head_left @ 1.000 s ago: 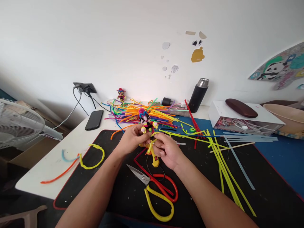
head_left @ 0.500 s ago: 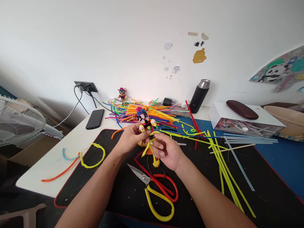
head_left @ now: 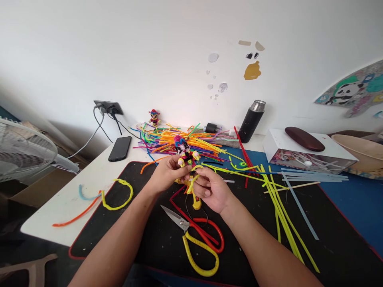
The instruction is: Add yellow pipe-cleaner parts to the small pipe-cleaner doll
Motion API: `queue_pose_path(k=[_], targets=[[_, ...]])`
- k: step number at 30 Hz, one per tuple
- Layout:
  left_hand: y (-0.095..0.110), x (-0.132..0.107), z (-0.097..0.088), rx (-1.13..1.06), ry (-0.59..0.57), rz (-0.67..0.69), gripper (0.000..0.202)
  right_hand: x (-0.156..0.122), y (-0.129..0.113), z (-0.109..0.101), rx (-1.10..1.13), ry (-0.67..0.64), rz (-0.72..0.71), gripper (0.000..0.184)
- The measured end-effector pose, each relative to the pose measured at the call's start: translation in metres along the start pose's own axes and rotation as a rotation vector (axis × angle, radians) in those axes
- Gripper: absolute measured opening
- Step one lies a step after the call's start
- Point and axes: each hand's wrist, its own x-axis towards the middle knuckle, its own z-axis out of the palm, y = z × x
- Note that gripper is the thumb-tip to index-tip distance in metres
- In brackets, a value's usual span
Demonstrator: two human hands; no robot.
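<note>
A small doll [head_left: 184, 148] made of bent pipe cleaners, with a pink and blue head and yellow-white hands, is held up over the mat. My left hand [head_left: 169, 172] is closed around its lower left side. At its lower right, the fingertips of my right hand [head_left: 211, 187] pinch a yellow-green pipe cleaner [head_left: 193, 184] that hangs below the doll. Fingers hide the doll's lower part. Under the hands lie a yellow-orange tool [head_left: 196, 202] and a bent dark red pipe cleaner [head_left: 176, 196]. Scissors [head_left: 202, 275] with red and yellow handles rest nearer to me.
A heap of coloured pipe cleaners [head_left: 191, 139] lies at the back, beside a similar finished doll [head_left: 154, 117]. A black bottle [head_left: 253, 121] and white box [head_left: 275, 139] stand right. Yellow-green pipe cleaners [head_left: 281, 211] spread across the black mat [head_left: 239, 255]. A phone [head_left: 120, 148] lies left.
The doll has shifted slightly right and tilted. The hanging yellow-green pipe cleaner has swung right, closer to my right fingers. Both hands keep their hold.
</note>
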Motion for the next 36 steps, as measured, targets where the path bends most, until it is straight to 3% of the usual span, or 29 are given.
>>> queue_pose_path(k=[5, 23, 32, 36], targets=[[-0.003, 0.001, -0.002, 0.015, -0.005, 0.023, 0.043, 0.001, 0.0, -0.004, -0.006, -0.024, 0.01, 0.045], [-0.01, 0.0, 0.001, 0.11, 0.008, 0.069, 0.039, 0.004, 0.001, -0.008, -0.001, 0.079, 0.057, 0.04], [-0.017, -0.002, -0.003, 0.269, -0.012, 0.163, 0.018, 0.006, 0.002, -0.006, -0.033, 0.136, 0.052, 0.041], [-0.018, -0.001, -0.002, 0.312, 0.01, 0.176, 0.018, 0.006, 0.002, -0.005, -0.037, 0.139, 0.059, 0.041]])
